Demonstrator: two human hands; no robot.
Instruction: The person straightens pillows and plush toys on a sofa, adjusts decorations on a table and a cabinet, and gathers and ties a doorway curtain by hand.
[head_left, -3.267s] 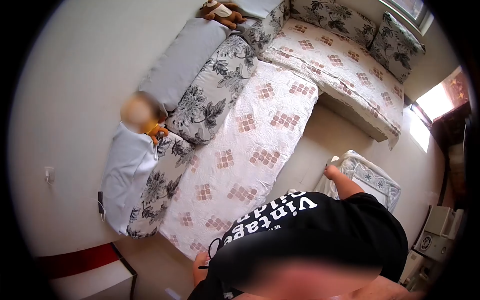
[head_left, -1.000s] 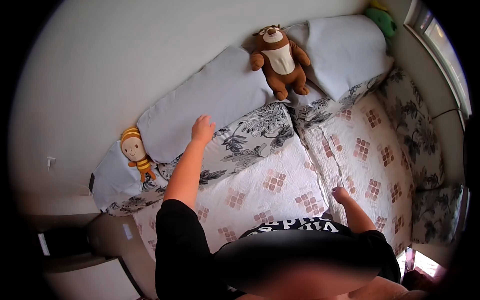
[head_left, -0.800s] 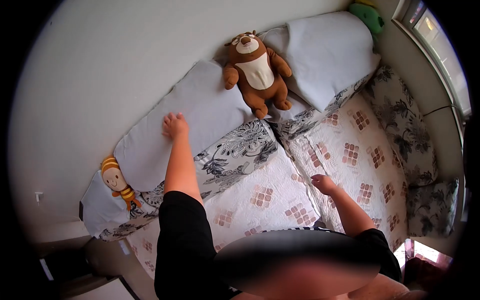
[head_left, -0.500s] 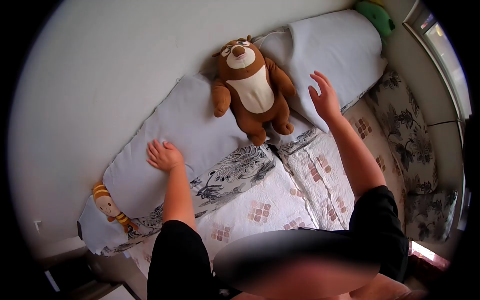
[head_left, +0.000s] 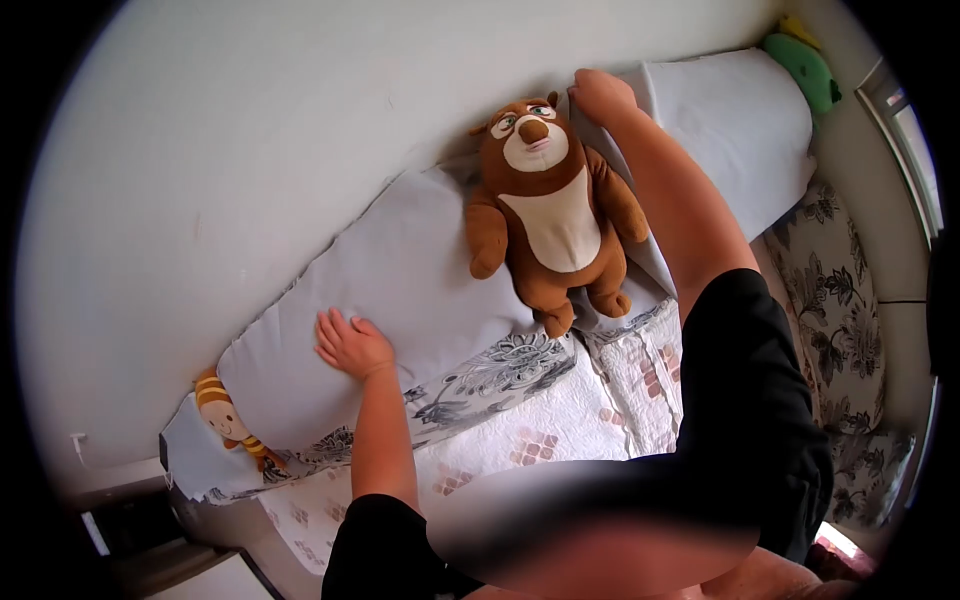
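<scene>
**Two bare hands on smooth grey fabric, one at each side of a brown plush bear**

The left hand (head_left: pixel 357 345) lay palm down on the smooth grey fabric (head_left: pixel 410 260) draped over the sofa back, its fingers spread and holding nothing. The right hand (head_left: pixel 603 97) was at the fabric's wall-side edge, just beside the bear's head, with its fingers curled inward; whether they pinched the cloth could not be told.

The brown plush bear (head_left: pixel 555 225) with a cream belly lay face up on the fabric between the hands. An orange-and-yellow striped plush doll (head_left: pixel 225 415) lay at the fabric's left end, and a green plush toy (head_left: pixel 803 72) sat in the far corner. Below the fabric showed a black-and-white floral cushion (head_left: pixel 515 370) and a white quilted seat cover (head_left: pixel 590 412) patterned with brown squares.
</scene>
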